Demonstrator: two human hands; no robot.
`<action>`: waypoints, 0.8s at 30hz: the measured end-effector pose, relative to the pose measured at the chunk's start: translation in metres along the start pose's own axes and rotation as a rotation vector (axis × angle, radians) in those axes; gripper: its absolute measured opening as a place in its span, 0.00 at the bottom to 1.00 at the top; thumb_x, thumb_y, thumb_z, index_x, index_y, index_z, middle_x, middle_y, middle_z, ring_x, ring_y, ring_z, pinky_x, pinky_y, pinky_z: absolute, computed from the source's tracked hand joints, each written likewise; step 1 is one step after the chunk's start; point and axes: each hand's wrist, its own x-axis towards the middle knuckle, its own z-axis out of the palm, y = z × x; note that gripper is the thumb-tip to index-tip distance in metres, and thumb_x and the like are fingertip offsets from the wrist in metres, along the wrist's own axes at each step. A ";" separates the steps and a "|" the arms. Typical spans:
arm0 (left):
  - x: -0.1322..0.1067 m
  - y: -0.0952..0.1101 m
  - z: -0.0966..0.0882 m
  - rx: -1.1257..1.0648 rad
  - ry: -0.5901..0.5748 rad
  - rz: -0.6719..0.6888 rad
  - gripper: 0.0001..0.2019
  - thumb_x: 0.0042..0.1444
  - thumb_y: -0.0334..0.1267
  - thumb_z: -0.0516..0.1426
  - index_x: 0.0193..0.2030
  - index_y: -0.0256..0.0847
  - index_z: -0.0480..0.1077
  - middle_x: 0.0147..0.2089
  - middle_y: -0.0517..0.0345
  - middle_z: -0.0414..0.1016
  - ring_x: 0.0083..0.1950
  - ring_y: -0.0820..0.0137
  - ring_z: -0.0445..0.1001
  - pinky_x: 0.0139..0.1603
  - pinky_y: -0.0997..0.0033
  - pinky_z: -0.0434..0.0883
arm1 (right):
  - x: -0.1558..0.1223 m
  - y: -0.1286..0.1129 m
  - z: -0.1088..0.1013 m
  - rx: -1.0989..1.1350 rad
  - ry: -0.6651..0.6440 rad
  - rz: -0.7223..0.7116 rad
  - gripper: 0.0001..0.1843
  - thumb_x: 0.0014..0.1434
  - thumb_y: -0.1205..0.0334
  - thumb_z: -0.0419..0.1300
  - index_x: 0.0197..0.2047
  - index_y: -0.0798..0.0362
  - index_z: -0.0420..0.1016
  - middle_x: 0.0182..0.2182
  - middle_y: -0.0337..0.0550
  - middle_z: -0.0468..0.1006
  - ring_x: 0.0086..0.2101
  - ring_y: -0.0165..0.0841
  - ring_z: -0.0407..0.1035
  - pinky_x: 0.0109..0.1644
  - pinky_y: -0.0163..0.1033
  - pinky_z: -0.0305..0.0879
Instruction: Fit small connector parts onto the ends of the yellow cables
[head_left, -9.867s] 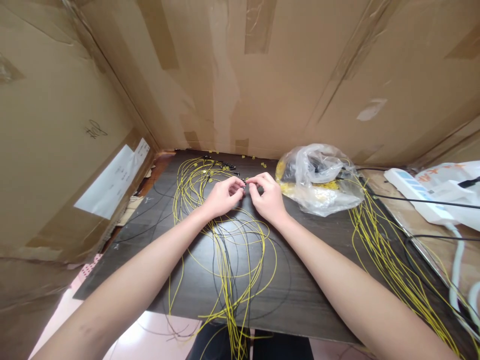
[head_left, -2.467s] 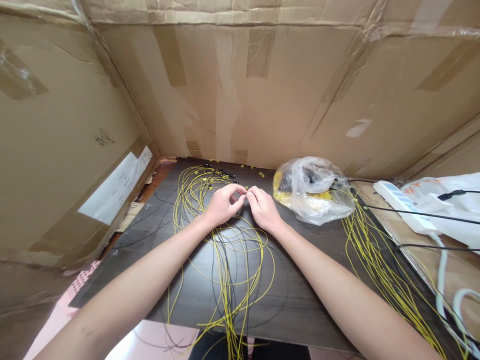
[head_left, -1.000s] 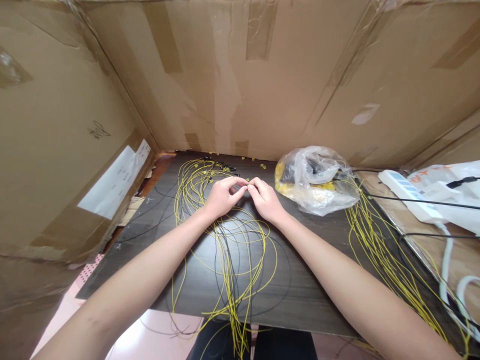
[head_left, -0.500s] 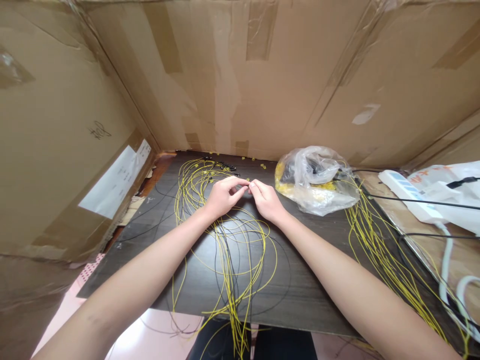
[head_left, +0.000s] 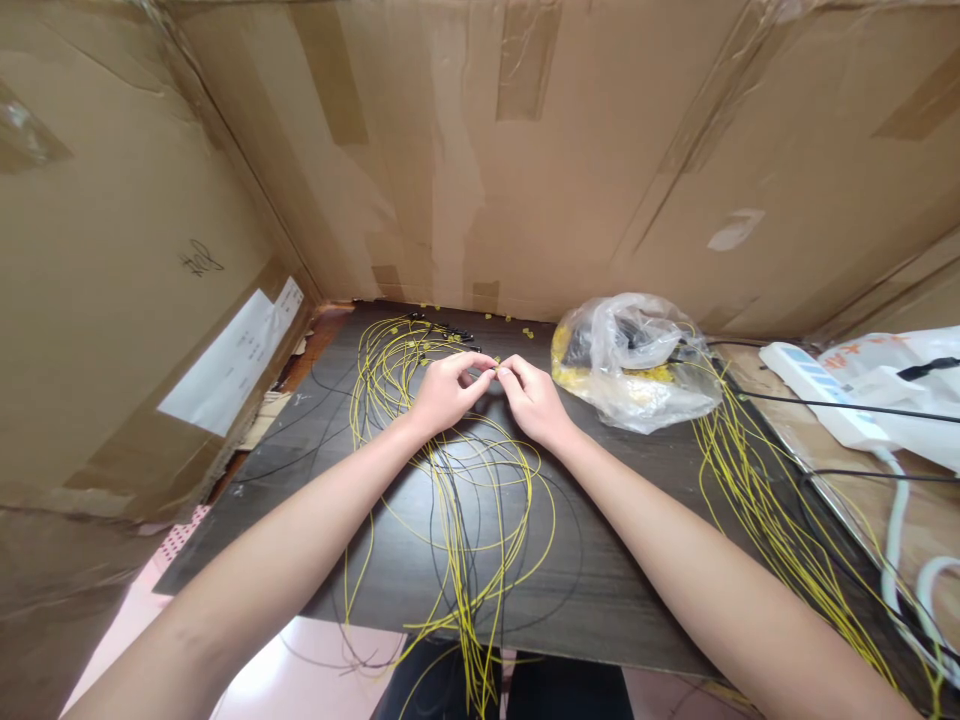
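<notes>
My left hand (head_left: pixel 448 392) and my right hand (head_left: pixel 531 398) meet fingertip to fingertip above the middle of the dark table. Thumb and forefinger of each are pinched together. A tiny yellowish spot shows at the fingertips, too small to name. Loops of thin yellow and black cable (head_left: pixel 525 500) lie beneath and in front of my hands, and some hang over the near edge. Beyond my left hand, several black cable ends (head_left: pixel 450 330) lie grouped on the table. Small yellow pieces (head_left: pixel 528 333) are scattered near them.
To the right sits a clear plastic bag (head_left: pixel 637 395) with yellow pieces in it. More yellow cables (head_left: pixel 765 530) trail down the table's right side. A white power strip (head_left: pixel 825 395) lies beyond, with white and black cords. Cardboard walls (head_left: pixel 480 180) enclose the back and sides.
The fingertips have drawn slightly apart, and my right hand's fingers have shifted a little. The view has moved very slightly; the cables and bag have stayed put.
</notes>
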 end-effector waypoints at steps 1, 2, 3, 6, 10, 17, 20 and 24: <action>0.000 0.000 0.000 0.004 0.000 -0.003 0.06 0.64 0.35 0.62 0.46 0.41 0.80 0.41 0.56 0.85 0.30 0.73 0.77 0.37 0.72 0.77 | 0.000 0.000 0.000 -0.004 0.002 0.002 0.13 0.70 0.53 0.50 0.35 0.48 0.68 0.33 0.42 0.78 0.36 0.38 0.72 0.44 0.42 0.64; 0.000 -0.001 0.000 0.006 -0.001 -0.005 0.06 0.64 0.35 0.62 0.46 0.41 0.80 0.41 0.56 0.85 0.31 0.73 0.78 0.37 0.72 0.77 | 0.000 0.000 0.000 -0.008 0.003 0.004 0.14 0.70 0.53 0.50 0.35 0.48 0.68 0.33 0.42 0.78 0.36 0.38 0.72 0.44 0.42 0.64; 0.000 -0.001 0.000 0.007 -0.001 -0.006 0.07 0.64 0.35 0.62 0.46 0.41 0.80 0.41 0.56 0.85 0.31 0.73 0.78 0.37 0.72 0.77 | 0.000 0.000 0.001 -0.013 0.004 0.006 0.14 0.70 0.53 0.50 0.35 0.48 0.68 0.33 0.42 0.78 0.36 0.38 0.72 0.44 0.42 0.64; 0.000 -0.001 0.000 0.009 -0.010 -0.004 0.06 0.64 0.35 0.62 0.46 0.41 0.81 0.41 0.56 0.85 0.31 0.73 0.78 0.37 0.72 0.77 | 0.000 0.001 0.001 -0.036 0.011 0.001 0.15 0.71 0.53 0.49 0.35 0.49 0.69 0.34 0.43 0.79 0.37 0.38 0.73 0.44 0.42 0.64; 0.000 -0.001 0.001 0.029 -0.015 -0.002 0.06 0.64 0.35 0.62 0.45 0.40 0.81 0.41 0.56 0.86 0.31 0.72 0.78 0.38 0.71 0.77 | 0.001 0.002 0.001 -0.058 0.015 -0.014 0.14 0.71 0.54 0.50 0.36 0.49 0.71 0.34 0.44 0.80 0.37 0.39 0.73 0.46 0.42 0.65; 0.000 -0.001 0.000 0.056 0.009 -0.014 0.06 0.62 0.34 0.62 0.44 0.41 0.81 0.41 0.56 0.86 0.32 0.71 0.79 0.38 0.70 0.78 | 0.000 0.003 0.002 -0.048 0.033 -0.012 0.11 0.68 0.55 0.55 0.39 0.50 0.75 0.36 0.45 0.83 0.36 0.39 0.75 0.45 0.43 0.68; -0.001 0.001 -0.001 0.080 0.007 -0.007 0.06 0.62 0.34 0.62 0.44 0.41 0.82 0.41 0.56 0.86 0.31 0.71 0.79 0.39 0.69 0.77 | -0.001 0.003 0.002 -0.011 0.035 0.001 0.10 0.67 0.55 0.57 0.40 0.49 0.77 0.36 0.45 0.84 0.35 0.38 0.76 0.44 0.43 0.69; -0.001 0.001 -0.002 0.091 0.006 -0.024 0.06 0.61 0.34 0.63 0.44 0.41 0.83 0.39 0.57 0.86 0.31 0.70 0.79 0.39 0.69 0.78 | -0.001 0.002 0.002 0.014 0.056 0.015 0.09 0.65 0.56 0.59 0.40 0.50 0.79 0.36 0.45 0.85 0.34 0.38 0.77 0.43 0.44 0.71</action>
